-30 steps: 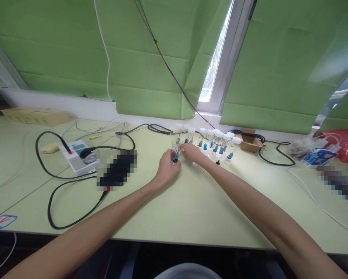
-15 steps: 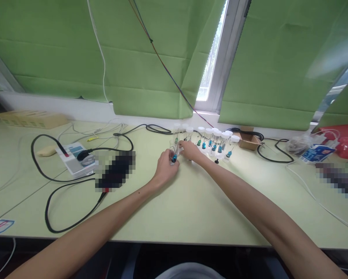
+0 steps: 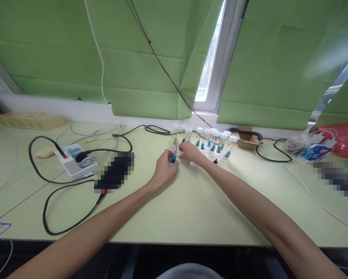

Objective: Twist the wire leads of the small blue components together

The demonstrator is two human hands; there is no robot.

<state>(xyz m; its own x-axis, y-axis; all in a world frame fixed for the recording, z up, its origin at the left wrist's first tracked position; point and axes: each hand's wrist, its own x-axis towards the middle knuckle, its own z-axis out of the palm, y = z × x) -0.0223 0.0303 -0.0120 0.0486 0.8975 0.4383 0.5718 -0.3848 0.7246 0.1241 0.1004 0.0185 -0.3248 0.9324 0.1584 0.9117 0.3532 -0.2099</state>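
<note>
Blue fitting [image 3: 173, 159] w/ a dark lower part shows inside a clear vial [image 3: 174, 153] near mid-table, toward the back. L hand [image 3: 164, 168] has that vial, thumb & fingers curled partway round it, approx. upright. R hand [image 3: 191, 152] is just beside it, fingers bent down & drawn together near the vial's upper part; view's poor there, so can't tell if they pinch anything or just touch the glass or plastic.

Just behind the hands, another clear vial w/ a green fitting [image 3: 175, 141] inside. To the R of that, a cluster of white-capped vials [image 3: 216, 134] stands close together, mostly w/ blue or green fittings in them. Small black piece [image 3: 215, 161] lies in front of the cluster, on the pale green table [image 3: 191, 205]. Open cardboard box [image 3: 247, 142] sits behind & R of the vials, blk cable by it.

Far R: blue-and-white packet [image 3: 316, 152] & red bag [image 3: 340, 141]. L side: white power strip [image 3: 71, 161] w/ blk plug in, blk cable looping round, & a pixelated dark obj. [image 3: 114, 172] nearby. Green blinds [image 3: 150, 81] hang along the back.
</note>
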